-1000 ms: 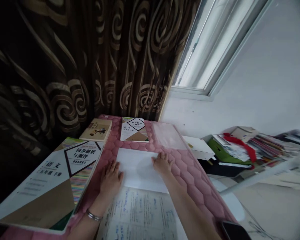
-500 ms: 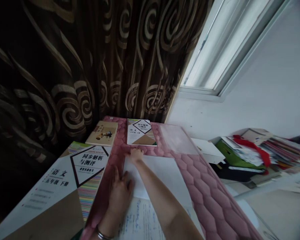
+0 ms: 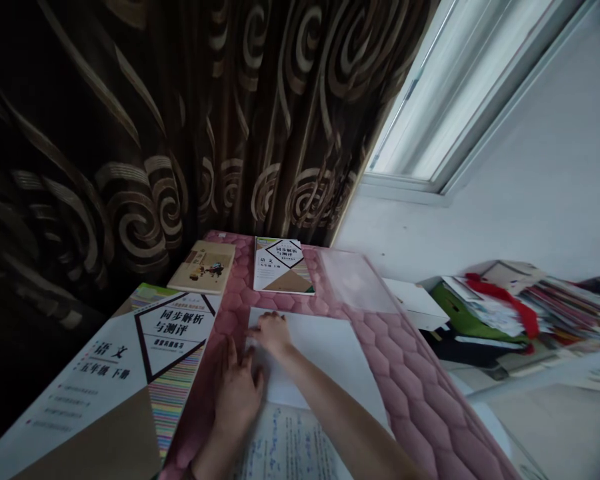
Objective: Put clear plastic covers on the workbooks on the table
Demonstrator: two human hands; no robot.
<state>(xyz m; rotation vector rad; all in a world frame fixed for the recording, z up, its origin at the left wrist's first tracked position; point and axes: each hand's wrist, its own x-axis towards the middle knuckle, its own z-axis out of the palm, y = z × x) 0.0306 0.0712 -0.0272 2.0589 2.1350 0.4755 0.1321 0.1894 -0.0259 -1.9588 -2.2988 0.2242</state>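
Observation:
My left hand [image 3: 237,393] lies flat with spread fingers on the pink quilted mat [image 3: 410,380], touching the left edge of a white paper sheet [image 3: 325,353]. My right hand [image 3: 273,335] reaches across and rests its fingers on that sheet's upper left part, just above my left hand. A handwritten paper [image 3: 290,447] lies under my forearms, partly hidden. A large Chinese workbook [image 3: 145,353] lies left of my left hand, and a smaller matching workbook [image 3: 283,267] sits at the mat's far end.
An illustrated book [image 3: 203,267] and a clear plastic sleeve [image 3: 355,280] lie at the mat's far end. A dark swirled curtain [image 3: 130,147] hangs at the left, below a window [image 3: 460,87]. Papers, books and a red scarf [image 3: 503,307] are piled at the right.
My right hand has crossed from the sheet's right side to its upper left part, coming down onto the paper in the last half second. My left hand has stayed nearly still.

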